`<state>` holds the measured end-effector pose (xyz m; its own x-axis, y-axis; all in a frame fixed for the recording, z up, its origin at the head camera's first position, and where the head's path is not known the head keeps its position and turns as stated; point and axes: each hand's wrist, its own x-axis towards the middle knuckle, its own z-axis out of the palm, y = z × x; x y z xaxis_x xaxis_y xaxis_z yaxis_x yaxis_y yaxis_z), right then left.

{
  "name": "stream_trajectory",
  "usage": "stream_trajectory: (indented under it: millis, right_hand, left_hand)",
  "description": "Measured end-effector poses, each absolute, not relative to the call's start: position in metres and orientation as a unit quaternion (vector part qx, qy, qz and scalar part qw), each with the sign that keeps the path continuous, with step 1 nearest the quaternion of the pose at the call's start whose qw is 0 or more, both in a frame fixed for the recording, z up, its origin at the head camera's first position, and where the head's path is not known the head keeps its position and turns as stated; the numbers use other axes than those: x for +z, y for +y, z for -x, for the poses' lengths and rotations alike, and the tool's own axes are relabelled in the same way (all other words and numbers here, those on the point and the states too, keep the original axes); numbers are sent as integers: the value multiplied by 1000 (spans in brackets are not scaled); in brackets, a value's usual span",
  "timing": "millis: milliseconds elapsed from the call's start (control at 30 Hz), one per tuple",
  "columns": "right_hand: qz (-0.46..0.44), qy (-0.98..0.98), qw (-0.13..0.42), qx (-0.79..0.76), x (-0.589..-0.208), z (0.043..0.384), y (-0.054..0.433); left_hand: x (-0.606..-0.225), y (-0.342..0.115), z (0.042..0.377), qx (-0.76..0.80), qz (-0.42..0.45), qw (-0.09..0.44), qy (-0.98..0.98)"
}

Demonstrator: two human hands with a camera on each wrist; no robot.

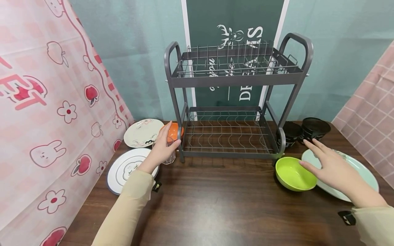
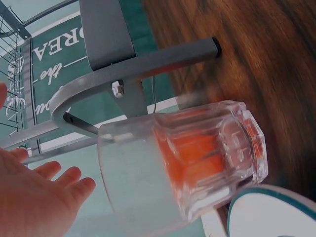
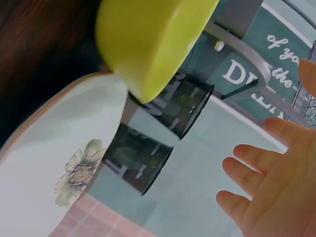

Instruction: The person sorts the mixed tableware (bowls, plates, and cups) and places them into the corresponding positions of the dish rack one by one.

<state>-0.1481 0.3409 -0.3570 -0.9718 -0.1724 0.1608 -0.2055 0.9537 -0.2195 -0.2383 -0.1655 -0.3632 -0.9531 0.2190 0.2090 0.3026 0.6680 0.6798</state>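
My left hand (image 1: 160, 150) hovers with its fingers spread beside the rack's left leg, above a clear glass (image 1: 169, 158). In the left wrist view the glass (image 2: 143, 173) stands apart from the fingers (image 2: 81, 190). My right hand (image 1: 337, 167) reaches out, fingers extended, over a pale green oval plate (image 1: 363, 171) with a flower print. Just left of it is a lime green bowl (image 1: 293, 174), its rim overlapping the plate's edge. The right wrist view shows the bowl (image 3: 148, 44) and the fingers (image 3: 254, 163) apart. Neither hand holds anything.
A two-tier grey dish rack (image 1: 234, 82) stands at the table's back middle, with bare wire shelves. Left of it are a white plate with a blue rim (image 1: 115, 174), a floral plate (image 1: 138, 133) and an orange bowl (image 1: 176, 131). Two black bowls (image 1: 315, 126) stand behind the right hand.
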Motion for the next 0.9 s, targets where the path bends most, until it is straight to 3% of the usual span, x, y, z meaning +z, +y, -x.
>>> stream_trajectory:
  millis: [433, 900]
  right_hand:
    - [-37, -988, 42, 141, -376, 146, 374]
    - [13, -985, 54, 166, -388, 141, 401]
  left_hand:
    - [-359, -157, 244, -410, 139, 35, -901]
    - [-359, -150, 251, -460, 130, 23, -878]
